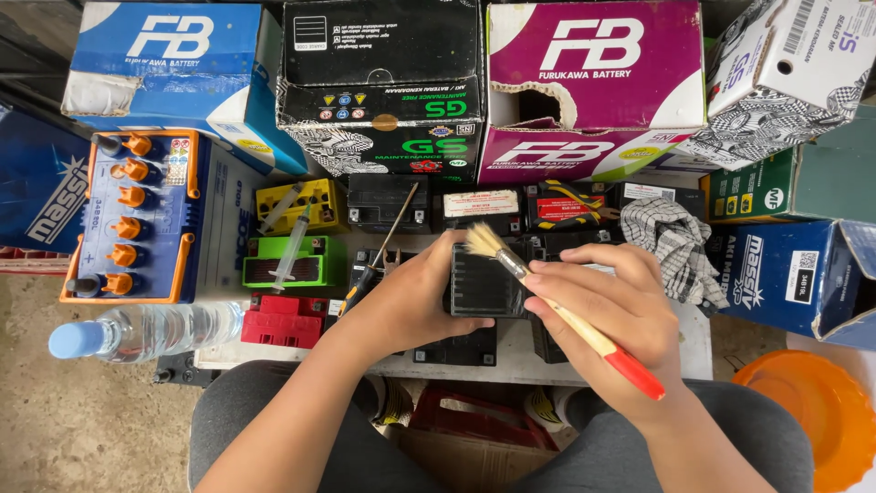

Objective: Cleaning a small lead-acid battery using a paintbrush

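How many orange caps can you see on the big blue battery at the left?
5, in one column along the blue battery: caps at. The fourth position, between the third and the lower two, is unclear, so one more may be there.

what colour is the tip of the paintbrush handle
Red: the handle tip of the paintbrush in the right hand, seen in the head view.

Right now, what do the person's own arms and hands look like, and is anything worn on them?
Both arms are bare to the bottom edge of the frame: no sleeves show. The left hand and right hand wear no gloves, and I can make out no rings, watch or bracelet. Fingers are uncovered, with short nails. Dark grey trousers cover the legs below.
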